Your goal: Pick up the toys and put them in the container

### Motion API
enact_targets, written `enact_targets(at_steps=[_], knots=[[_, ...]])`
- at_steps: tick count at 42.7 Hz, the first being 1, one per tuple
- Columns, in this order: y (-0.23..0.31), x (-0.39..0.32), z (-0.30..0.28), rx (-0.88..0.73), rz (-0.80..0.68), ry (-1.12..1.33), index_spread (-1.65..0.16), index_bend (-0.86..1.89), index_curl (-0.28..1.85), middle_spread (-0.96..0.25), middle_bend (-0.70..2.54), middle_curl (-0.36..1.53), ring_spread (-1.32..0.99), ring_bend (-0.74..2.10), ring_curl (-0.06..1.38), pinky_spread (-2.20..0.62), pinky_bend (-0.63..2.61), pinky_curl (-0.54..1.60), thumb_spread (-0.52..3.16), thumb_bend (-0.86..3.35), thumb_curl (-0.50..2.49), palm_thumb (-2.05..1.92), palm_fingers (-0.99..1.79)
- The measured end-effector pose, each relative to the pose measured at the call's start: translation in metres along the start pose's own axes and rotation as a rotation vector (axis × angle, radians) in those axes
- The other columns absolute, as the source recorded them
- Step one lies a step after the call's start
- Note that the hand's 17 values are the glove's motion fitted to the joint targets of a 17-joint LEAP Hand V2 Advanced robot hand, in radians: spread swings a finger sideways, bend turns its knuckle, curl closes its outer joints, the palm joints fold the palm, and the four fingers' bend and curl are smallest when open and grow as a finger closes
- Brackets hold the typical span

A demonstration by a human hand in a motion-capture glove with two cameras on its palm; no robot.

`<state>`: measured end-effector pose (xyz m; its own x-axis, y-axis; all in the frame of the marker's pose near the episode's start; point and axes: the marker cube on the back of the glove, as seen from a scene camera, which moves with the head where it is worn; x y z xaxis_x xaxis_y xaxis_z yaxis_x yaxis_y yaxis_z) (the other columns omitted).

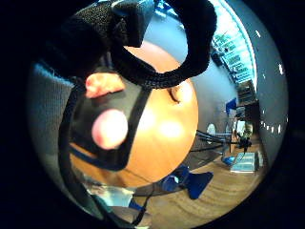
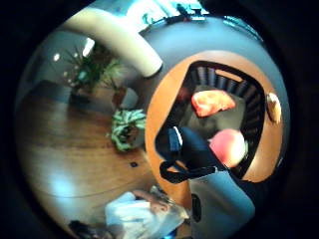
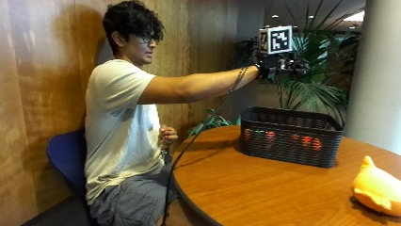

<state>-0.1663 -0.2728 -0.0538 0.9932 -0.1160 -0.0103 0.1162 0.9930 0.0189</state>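
My gloved right hand (image 3: 283,67) is held out high above the black woven basket (image 3: 291,136), which stands on the round wooden table (image 3: 263,188). The hand holds nothing and its fingers look relaxed. Both palm views look straight down into the basket (image 2: 249,129). Inside it lie an orange-red toy (image 2: 213,102) and a pink ball (image 2: 228,147). The same two show as the orange-red toy (image 1: 102,83) and pink ball (image 1: 109,129). Red and orange shapes show through the basket's weave in the outside view. A yellow duck toy (image 3: 376,186) sits on the table to the basket's right.
The person sits on a blue chair (image 3: 62,157) at the table's left, the bare left hand (image 3: 168,135) held near the chest. A wooden wall is behind them. Potted plants (image 3: 313,84) and a pale column (image 3: 379,70) stand beyond the basket.
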Motion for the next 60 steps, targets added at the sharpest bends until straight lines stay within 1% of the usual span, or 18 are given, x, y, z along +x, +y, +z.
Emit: enact_targets(at_steps=[10, 19, 26, 31, 43, 50, 55, 60], knots=[[0.014, 0.012, -0.007, -0.008, -0.01, 0.0, -0.31, 0.14, 0.53, -0.02, 0.12, 0.48, -0.05, 0.35, 0.58, 0.04, 1.04, 0.34, 1.21, -0.02, 0.67, 0.21, -0.17], [0.03, 0.008, -0.014, -0.035, 0.002, -0.008, -0.31, 0.16, 0.48, -0.01, 0.12, 0.41, -0.02, 0.32, 0.56, 0.05, 1.0, 0.32, 1.25, -0.02, 0.58, 0.21, -0.14], [0.058, 0.019, -0.017, -0.035, -0.027, -0.024, -0.3, 0.17, 0.46, -0.01, 0.12, 0.37, -0.01, 0.3, 0.55, 0.05, 0.98, 0.32, 1.28, -0.01, 0.53, 0.22, -0.12], [0.076, 0.028, -0.015, -0.048, 0.016, -0.024, -0.3, 0.16, 0.45, 0.0, 0.13, 0.35, 0.0, 0.29, 0.54, 0.05, 0.96, 0.32, 1.29, -0.01, 0.5, 0.23, -0.11], [0.115, 0.048, -0.005, -0.077, 0.04, -0.036, -0.3, 0.17, 0.43, 0.0, 0.13, 0.3, 0.0, 0.27, 0.53, 0.05, 0.94, 0.32, 1.31, -0.01, 0.46, 0.25, -0.09], [0.146, 0.053, -0.004, -0.075, 0.05, -0.06, -0.29, 0.18, 0.42, 0.0, 0.14, 0.29, 0.01, 0.26, 0.52, 0.05, 0.93, 0.32, 1.33, -0.01, 0.44, 0.25, -0.08], [0.171, 0.056, -0.004, -0.092, 0.031, -0.01, -0.29, 0.18, 0.42, 0.01, 0.14, 0.28, 0.01, 0.25, 0.52, 0.05, 0.91, 0.32, 1.35, -0.01, 0.42, 0.25, -0.08], [0.194, 0.058, -0.007, -0.078, 0.032, -0.031, -0.29, 0.18, 0.42, 0.01, 0.14, 0.27, 0.01, 0.24, 0.52, 0.05, 0.91, 0.32, 1.35, -0.02, 0.41, 0.22, -0.07]])
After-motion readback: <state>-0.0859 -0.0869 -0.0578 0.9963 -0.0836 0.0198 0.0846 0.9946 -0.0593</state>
